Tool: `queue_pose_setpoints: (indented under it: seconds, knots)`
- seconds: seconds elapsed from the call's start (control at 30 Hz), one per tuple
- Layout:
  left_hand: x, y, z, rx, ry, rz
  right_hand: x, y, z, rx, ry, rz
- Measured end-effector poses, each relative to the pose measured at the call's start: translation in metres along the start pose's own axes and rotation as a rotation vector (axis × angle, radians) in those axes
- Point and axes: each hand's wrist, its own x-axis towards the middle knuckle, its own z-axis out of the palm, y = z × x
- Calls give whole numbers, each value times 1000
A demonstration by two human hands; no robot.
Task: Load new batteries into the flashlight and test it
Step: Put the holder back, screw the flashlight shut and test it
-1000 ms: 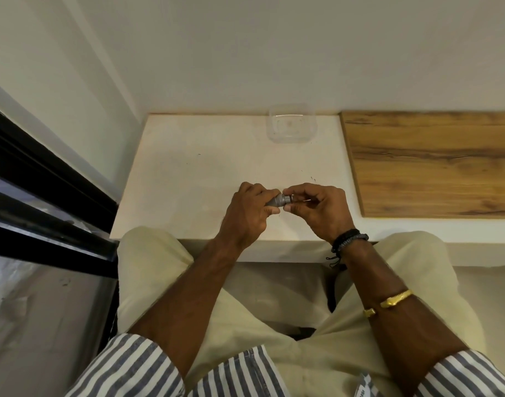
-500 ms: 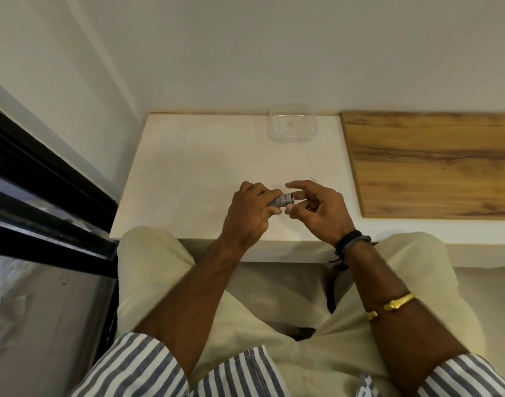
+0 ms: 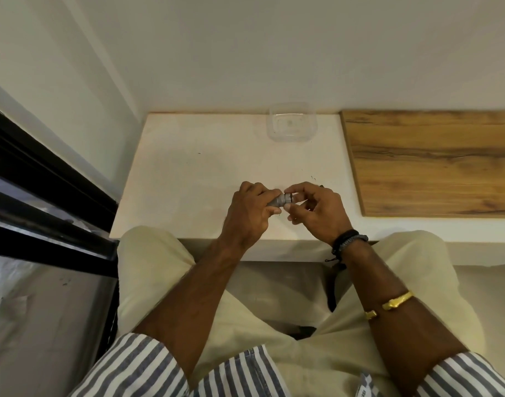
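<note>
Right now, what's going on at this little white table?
A seated person is working on a small grey flashlight with both hands above the white table. The left hand grips its body; the right hand pinches the end, apparently fitting or twisting something there. No light shows, so testing looks yet to come. A clear plastic container sits at the table's far edge, beside a wooden board.

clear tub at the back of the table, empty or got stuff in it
Empty: through the clear tub only its own moulded base and the white table show.
</note>
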Motion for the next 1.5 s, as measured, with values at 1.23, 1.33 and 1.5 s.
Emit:
queue_pose_setpoints:
  seconds: [1.23, 1.33, 1.5]
  knots:
    - [1, 5, 0, -28, -18, 37, 0, 2, 5, -97, 66, 117]
    - [0, 3, 1, -36, -11, -10, 2, 5, 2, 68, -30, 20]
    - [0, 3, -1, -27, -19, -12, 1, 6, 4, 17, 25, 12]
